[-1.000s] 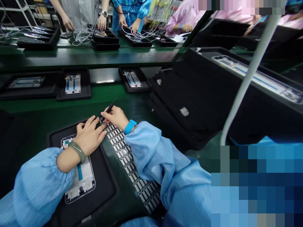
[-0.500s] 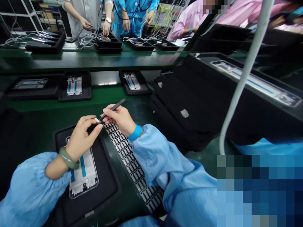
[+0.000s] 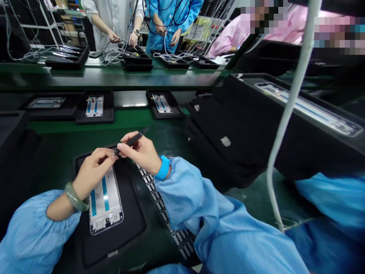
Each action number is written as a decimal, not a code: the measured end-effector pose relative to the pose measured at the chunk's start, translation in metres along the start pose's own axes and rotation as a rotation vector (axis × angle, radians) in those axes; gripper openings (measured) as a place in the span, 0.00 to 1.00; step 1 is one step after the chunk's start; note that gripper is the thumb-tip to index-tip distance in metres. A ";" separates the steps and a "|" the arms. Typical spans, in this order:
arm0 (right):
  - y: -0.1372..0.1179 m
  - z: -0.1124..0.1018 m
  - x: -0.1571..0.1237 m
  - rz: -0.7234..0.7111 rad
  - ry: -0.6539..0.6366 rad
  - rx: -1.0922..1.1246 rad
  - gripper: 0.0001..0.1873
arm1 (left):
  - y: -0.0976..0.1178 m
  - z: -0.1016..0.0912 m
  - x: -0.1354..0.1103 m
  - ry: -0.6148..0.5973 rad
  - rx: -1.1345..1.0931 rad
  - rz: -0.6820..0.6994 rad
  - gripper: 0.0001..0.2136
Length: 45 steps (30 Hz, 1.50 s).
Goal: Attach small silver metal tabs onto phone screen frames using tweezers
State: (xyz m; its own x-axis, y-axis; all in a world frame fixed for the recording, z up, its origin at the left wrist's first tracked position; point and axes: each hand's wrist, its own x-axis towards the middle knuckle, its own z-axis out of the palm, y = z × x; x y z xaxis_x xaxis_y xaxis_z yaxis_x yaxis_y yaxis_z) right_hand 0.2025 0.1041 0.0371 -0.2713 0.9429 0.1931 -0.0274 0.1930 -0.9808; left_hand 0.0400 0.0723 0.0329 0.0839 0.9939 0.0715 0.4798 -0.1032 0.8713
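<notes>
Black tweezers [image 3: 132,140] slant up from my right hand [image 3: 141,152], which is closed around them. Their tip meets the fingertips of my left hand [image 3: 95,167], where thumb and index finger pinch together. A small white piece there is almost wholly hidden by the fingers. Both hands hover over the upper end of a phone frame [image 3: 107,201], silver-white with blue strips, lying in a black tray [image 3: 132,213]. Under my right wrist runs a sheet of white-and-black stickers [image 3: 158,201], partly covered by the sleeve.
Farther back, black trays [image 3: 108,117] hold more phone frames [image 3: 94,105]. At right, a stack of black trays [image 3: 228,121] rises behind a hanging white cable [image 3: 288,110]. Across the bench, co-workers' hands [image 3: 134,39] handle cables.
My left thumb and index finger have closed together at the tweezers' tip, covering the white piece that showed before. My right hand has come slightly lower and left. The view has shifted a little.
</notes>
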 end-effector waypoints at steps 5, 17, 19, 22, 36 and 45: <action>0.007 -0.002 0.002 -0.018 0.007 -0.072 0.13 | -0.004 -0.001 0.004 -0.025 0.026 -0.007 0.10; 0.002 -0.011 0.008 0.051 0.091 0.161 0.13 | 0.002 -0.015 0.029 -0.152 0.365 0.033 0.17; 0.003 -0.015 0.011 0.093 0.145 0.232 0.15 | -0.007 -0.024 0.054 -0.083 0.515 0.023 0.19; 0.006 -0.016 0.013 0.170 0.135 0.314 0.16 | -0.023 -0.033 0.099 0.044 0.766 0.005 0.19; 0.028 -0.014 0.018 0.242 0.087 0.316 0.17 | -0.020 -0.047 0.147 -0.047 1.214 0.023 0.16; 0.034 -0.064 0.032 0.162 0.288 0.233 0.15 | 0.050 -0.037 0.064 0.057 1.248 0.183 0.12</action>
State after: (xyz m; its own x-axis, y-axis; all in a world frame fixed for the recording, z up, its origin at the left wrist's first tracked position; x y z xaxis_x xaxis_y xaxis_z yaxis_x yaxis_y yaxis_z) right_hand 0.2547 0.1581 0.0119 -0.0102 0.9999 0.0023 -0.2325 -0.0001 -0.9726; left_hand 0.0371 0.1321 0.0994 0.2136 0.9582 0.1904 0.9637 -0.1747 -0.2019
